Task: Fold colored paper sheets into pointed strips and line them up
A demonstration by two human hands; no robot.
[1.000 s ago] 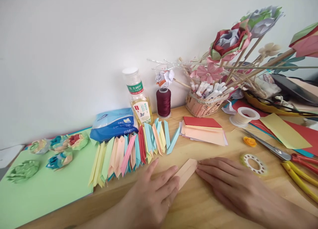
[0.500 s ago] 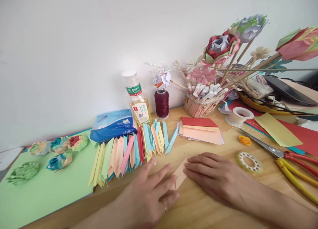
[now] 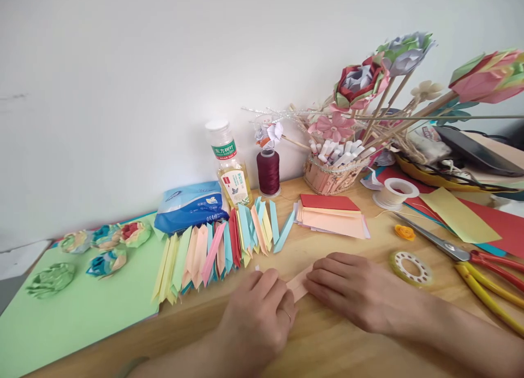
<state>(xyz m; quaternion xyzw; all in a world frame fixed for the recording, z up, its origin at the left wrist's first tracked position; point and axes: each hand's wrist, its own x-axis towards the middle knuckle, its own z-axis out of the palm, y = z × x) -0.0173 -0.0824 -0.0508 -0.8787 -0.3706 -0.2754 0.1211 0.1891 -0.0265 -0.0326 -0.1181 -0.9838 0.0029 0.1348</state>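
A folded peach paper strip (image 3: 300,283) lies slantwise on the wooden table, between my two hands and partly covered by them. My left hand (image 3: 262,312) is closed at the strip's lower left end, its fingers curled and the thumb tucked against them; that end is hidden. From the other side my right hand (image 3: 347,288) holds the strip's upper end against the table, fingers close together and slightly bent. Left of the hands stands a row of folded paper strips (image 3: 200,252) in several colours. A stack of small paper sheets (image 3: 331,219), red on top, lies just behind.
Paper rosettes (image 3: 106,263) lie on green sheets (image 3: 94,318) at left. Behind are a tissue pack (image 3: 190,203), a bottle (image 3: 229,165), maroon thread (image 3: 268,173) and a basket (image 3: 331,173) with paper flowers. Tape (image 3: 410,267), scissors (image 3: 450,249) and yellow-handled pliers (image 3: 487,296) lie at right.
My left hand has gone from spread fingers to curled ones at the strip's end. My right hand has stayed nearly in place on the strip. The view has shifted slightly.
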